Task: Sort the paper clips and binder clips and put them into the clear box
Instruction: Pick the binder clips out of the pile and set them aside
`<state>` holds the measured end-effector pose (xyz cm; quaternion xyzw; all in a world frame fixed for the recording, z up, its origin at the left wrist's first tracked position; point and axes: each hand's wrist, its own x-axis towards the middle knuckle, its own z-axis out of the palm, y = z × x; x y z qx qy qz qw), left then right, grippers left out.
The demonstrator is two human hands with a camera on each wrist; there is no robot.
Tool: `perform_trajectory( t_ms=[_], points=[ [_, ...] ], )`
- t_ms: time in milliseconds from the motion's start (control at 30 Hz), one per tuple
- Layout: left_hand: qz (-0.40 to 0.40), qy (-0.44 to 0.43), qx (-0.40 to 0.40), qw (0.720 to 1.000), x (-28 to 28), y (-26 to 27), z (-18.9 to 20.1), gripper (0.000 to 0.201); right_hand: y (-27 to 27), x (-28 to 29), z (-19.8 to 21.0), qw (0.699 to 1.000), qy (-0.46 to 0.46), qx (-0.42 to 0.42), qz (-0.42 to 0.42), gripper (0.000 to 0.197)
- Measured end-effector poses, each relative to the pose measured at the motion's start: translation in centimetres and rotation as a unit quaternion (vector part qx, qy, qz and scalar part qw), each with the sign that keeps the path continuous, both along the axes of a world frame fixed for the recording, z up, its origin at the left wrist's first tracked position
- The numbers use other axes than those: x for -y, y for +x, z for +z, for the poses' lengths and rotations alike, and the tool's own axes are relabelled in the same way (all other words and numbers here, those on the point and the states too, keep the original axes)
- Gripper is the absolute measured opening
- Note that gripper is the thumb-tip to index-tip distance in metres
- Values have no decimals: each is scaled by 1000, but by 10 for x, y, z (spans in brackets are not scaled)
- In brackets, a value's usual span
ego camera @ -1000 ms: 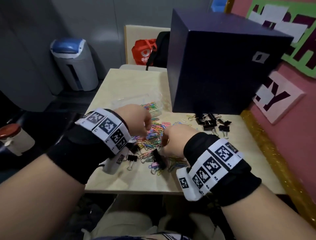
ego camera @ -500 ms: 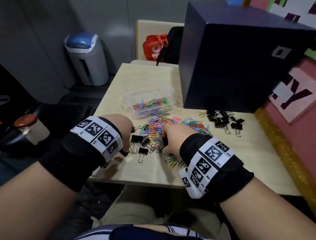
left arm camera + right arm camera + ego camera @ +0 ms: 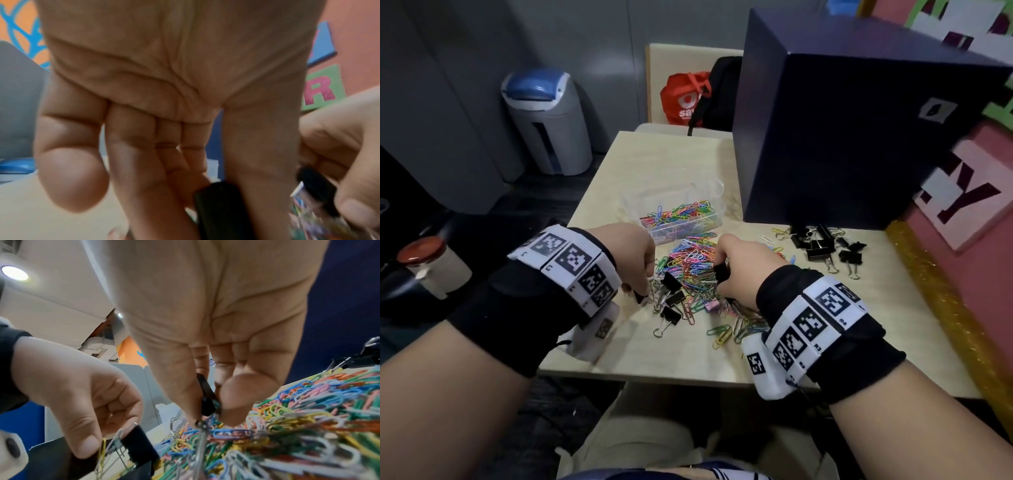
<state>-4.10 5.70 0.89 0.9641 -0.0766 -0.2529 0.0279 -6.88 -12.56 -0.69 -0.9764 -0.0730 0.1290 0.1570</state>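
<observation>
A pile of coloured paper clips [image 3: 693, 267] with several black binder clips [image 3: 673, 298] mixed in lies on the beige table [image 3: 678, 356]. Behind it stands the clear box [image 3: 674, 212], with paper clips inside. My left hand [image 3: 635, 253] pinches a black binder clip [image 3: 221, 209] at the pile's left edge. At the pile's right edge my right hand [image 3: 736, 263] pinches another black binder clip [image 3: 207, 395] between thumb and fingers, just above the paper clips [image 3: 298, 418]. A sorted group of black binder clips [image 3: 822, 245] lies at the right.
A big dark blue box [image 3: 859, 130] stands on the table's far right, close behind the sorted clips. A grey and blue bin [image 3: 548, 120], a red bag [image 3: 683, 97] and a red-lidded jar [image 3: 431, 263] are off the table. A pink wall [image 3: 969, 274] borders the right side.
Both hands have drawn apart to the two sides of the pile, and each now pinches a black binder clip. The head view has tilted, so the clear box shows fully.
</observation>
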Motion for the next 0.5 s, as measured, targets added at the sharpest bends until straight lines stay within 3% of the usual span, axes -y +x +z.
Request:
perform_trajectory(
  t_ms=[333, 500],
  points=[
    [-48, -93, 36, 994, 41, 34, 34, 23, 14, 42, 12, 997, 49, -6, -67, 25],
    [-100, -104, 95, 985, 88, 48, 24, 19, 24, 66, 11, 985, 47, -26, -166, 31]
  ],
)
